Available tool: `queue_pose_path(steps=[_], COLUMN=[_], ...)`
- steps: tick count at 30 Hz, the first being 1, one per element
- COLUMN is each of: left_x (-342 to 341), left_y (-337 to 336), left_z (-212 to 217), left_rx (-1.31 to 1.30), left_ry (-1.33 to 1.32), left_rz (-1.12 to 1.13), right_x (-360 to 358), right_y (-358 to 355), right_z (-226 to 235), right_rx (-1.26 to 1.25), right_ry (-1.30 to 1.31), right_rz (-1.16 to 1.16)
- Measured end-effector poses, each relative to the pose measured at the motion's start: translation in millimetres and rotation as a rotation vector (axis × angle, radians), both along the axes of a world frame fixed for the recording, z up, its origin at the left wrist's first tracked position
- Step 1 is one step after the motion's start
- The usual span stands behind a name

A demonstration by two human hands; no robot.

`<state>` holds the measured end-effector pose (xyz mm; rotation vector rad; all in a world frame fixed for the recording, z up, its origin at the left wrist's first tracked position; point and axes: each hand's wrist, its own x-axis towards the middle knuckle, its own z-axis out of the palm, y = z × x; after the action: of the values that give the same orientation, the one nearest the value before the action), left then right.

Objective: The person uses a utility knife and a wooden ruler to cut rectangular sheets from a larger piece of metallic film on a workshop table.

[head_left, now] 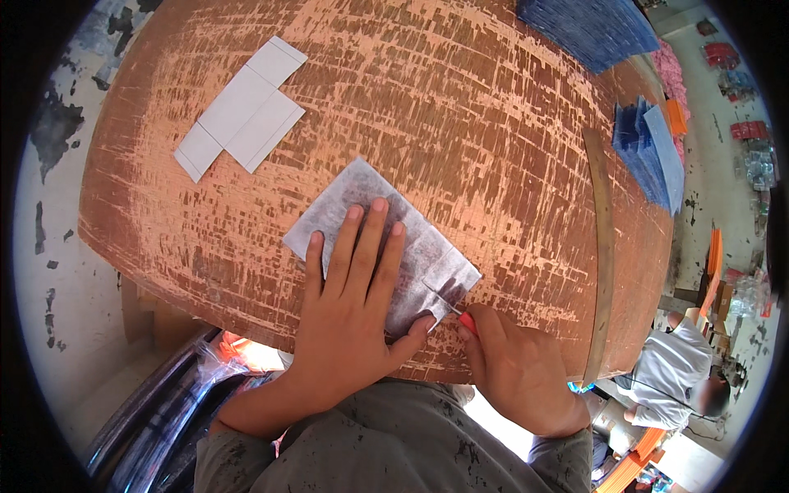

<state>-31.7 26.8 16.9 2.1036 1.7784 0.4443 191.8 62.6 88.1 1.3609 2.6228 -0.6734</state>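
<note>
My left hand (353, 296) lies flat with its fingers spread on a whitish-grey smudged sheet (448, 263), pressing it against the worn wooden table (493, 164). Its thumb rests near the sheet's lower right corner. Closed in my right hand (522, 366) is a slim tool with a red handle (468, 322) and a thin metal shaft. The shaft reaches over the sheet beside my left thumb, and its tip seems to touch the surface; whether it is a blade or a point I cannot tell. Farther left lies a white cut-out paper template (255, 107) with drawn lines.
A long narrow wooden strip (604, 255) lies along the table's right side. Beyond it stand blue fabric stacks (645, 152), with a larger blue pile (592, 33) at the far right. Another person (670, 374) is at the right. Dark plastic-wrapped material (156, 411) sits below the left edge.
</note>
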Motion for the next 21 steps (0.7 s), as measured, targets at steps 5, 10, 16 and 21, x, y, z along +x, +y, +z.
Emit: queue_pose_path(steps=[5,10,16,21], left_x=[-0.1,-2.1,-1.0,-1.3], left_y=[0.4,0.4,1.3,0.8], left_z=[0.2,-2.4,-0.2,-0.9], left_rx=[-0.008,-0.015,-0.027,-0.028], left_ry=[-0.006,-0.005,0.019,0.049], left_rz=[0.018,-0.009,-0.022,-0.018], right_x=[-1.9,-1.9,-3.1,-2.1], right_y=[2.2,3.5,1.0,0.6], right_z=[-0.2,-1.6,-2.5,-1.8], right_rx=[0.019,0.000,0.055,0.045], right_ry=[0.026,0.025,-0.066,-0.179], right_rz=[-0.010,-0.015,0.031,0.100])
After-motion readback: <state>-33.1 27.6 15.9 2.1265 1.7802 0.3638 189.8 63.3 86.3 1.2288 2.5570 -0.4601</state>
